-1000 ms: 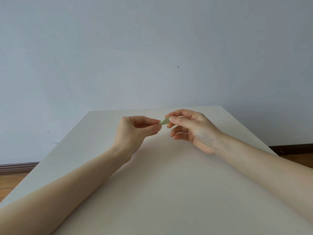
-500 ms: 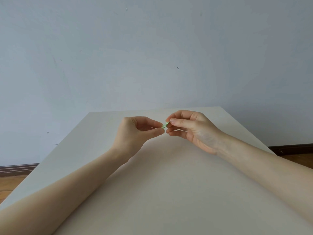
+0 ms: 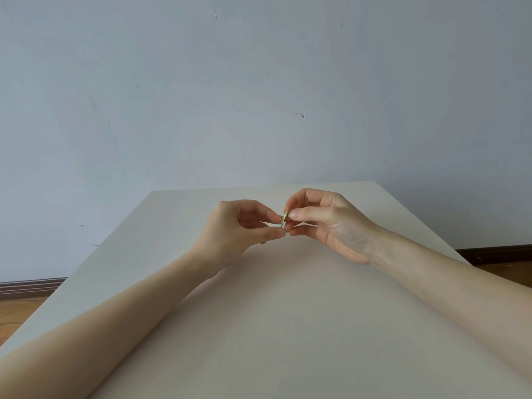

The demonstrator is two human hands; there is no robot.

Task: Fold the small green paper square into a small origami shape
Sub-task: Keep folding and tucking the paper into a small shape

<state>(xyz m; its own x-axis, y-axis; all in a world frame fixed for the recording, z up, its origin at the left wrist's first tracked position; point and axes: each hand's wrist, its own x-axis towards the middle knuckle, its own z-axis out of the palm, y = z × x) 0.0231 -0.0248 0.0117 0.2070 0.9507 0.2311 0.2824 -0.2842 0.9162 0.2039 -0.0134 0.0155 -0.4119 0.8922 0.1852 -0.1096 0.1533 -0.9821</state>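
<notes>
A tiny folded green paper (image 3: 284, 218) shows as a narrow upright sliver, held in the air above the far half of the table. My left hand (image 3: 236, 228) pinches its lower end between thumb and forefinger. From the right side, my right hand (image 3: 325, 223) pinches its upper part, thumb in front and fingers curled behind. Both sets of fingertips meet at the paper, which they mostly hide.
A plain beige table (image 3: 288, 326) fills the lower view, both forearms stretched over it. Behind its far edge is a pale blue wall (image 3: 259, 96). Wooden floor and a dark skirting board (image 3: 28, 286) show at left and right.
The paper has turned from a flat pointed sliver into a narrow upright strip. Both hands moved closer together, and the fingertips now meet around it.
</notes>
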